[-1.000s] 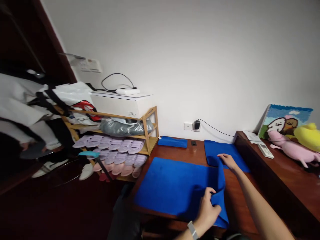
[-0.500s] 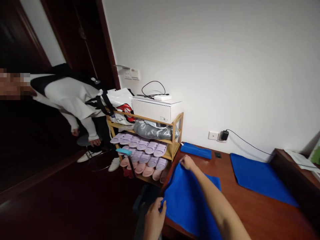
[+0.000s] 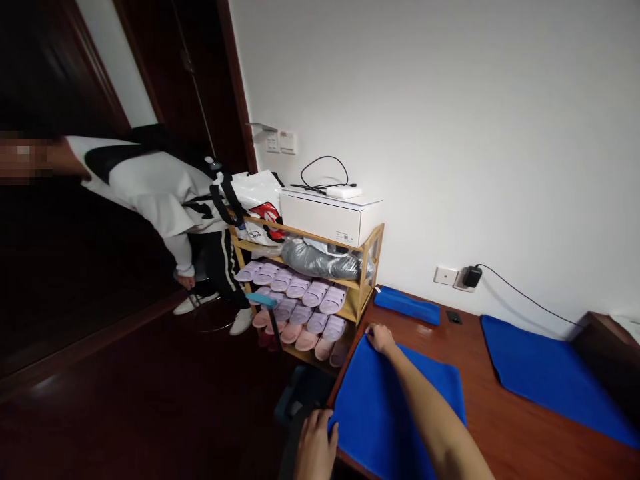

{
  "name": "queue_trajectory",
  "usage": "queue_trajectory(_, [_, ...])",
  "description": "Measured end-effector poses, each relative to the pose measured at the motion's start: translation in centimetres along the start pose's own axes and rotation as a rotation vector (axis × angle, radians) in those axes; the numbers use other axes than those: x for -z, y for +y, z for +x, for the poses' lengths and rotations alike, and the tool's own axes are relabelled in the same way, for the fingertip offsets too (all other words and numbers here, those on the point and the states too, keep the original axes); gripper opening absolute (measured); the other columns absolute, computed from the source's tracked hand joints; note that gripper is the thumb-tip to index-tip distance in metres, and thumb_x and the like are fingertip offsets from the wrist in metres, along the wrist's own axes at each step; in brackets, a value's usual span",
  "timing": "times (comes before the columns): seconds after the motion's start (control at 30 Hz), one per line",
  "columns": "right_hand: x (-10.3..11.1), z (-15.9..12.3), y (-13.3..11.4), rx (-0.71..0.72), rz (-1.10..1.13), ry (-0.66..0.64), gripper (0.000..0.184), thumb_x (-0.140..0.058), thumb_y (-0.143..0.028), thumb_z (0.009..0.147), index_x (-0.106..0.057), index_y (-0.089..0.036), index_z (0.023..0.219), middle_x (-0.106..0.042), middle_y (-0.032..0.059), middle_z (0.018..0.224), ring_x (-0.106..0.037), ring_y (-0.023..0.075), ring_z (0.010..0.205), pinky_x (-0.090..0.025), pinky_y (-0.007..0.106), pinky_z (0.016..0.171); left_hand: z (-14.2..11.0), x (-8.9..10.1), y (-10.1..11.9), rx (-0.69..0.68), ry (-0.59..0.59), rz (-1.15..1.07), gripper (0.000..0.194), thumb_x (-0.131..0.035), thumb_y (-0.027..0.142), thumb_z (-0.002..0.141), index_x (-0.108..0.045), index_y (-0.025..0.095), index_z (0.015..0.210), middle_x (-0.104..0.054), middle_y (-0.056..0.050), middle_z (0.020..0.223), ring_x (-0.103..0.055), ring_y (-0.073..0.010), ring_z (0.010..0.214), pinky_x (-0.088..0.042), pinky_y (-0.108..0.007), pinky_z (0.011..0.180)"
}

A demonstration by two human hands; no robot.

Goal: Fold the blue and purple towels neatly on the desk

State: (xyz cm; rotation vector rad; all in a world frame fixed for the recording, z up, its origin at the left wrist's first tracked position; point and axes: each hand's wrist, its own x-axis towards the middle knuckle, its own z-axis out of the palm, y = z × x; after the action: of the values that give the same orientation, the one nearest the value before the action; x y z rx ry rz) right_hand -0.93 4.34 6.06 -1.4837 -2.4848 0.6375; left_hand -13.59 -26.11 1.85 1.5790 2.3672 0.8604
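Note:
A blue cloth (image 3: 370,400) lies mostly flat on the brown desk, its left side along the desk's edge. My right hand (image 3: 381,338) pinches its far left corner, low against the desk top. At the near left edge of the same cloth, my left hand (image 3: 317,443) grips it between thumb and fingers; the fingertips are partly hidden. Beyond my right hand sits a folded blue cloth (image 3: 407,307) by the wall. Another blue cloth (image 3: 555,373) is spread out on the desk to the right.
Left of the desk (image 3: 483,393) stands a wooden rack (image 3: 365,267) with rows of slippers (image 3: 300,287), a white box (image 3: 320,217) and bags. A teal-topped handle (image 3: 262,301) rises before it. A person (image 3: 155,183) bends over a stool farther left. A black charger (image 3: 471,276) is plugged into the wall.
The cloth between my hands has come down and lies flatter, with its far right part spread wider. The view has shifted left. The person's one arm has moved lower at the stool.

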Motion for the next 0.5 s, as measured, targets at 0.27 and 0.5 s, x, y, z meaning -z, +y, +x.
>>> queue_trajectory(0.27, [0.9, -0.1, -1.3, -0.084, 0.087, 0.017, 0.013, -0.076, -0.023, 0.084, -0.078, -0.023, 0.096, -0.082, 0.0103, 0.107, -0.075, 0.0290, 0.110, -0.053, 0.035, 0.097, 0.6, 0.8, 1.2, 0.025, -0.119, 0.009, 0.026, -0.050, 0.010, 0.093, -0.071, 0.026, 0.090, -0.078, -0.003, 0.097, -0.077, -0.0216, 0.099, -0.056, -0.030, 0.088])
queue_trajectory(0.5, [4.9, -2.2, -1.7, -0.007, 0.369, 0.094, 0.015, -0.082, -0.034, 0.079, -0.075, -0.021, 0.082, -0.081, 0.0089, 0.091, -0.076, 0.0268, 0.093, -0.057, 0.034, 0.085, 1.4, 3.2, 1.6, 0.090, 0.024, -0.051, 0.015, -0.067, 0.030, 0.087, -0.067, 0.026, 0.072, -0.074, 0.003, 0.073, -0.075, -0.0181, 0.073, -0.053, -0.024, 0.071])
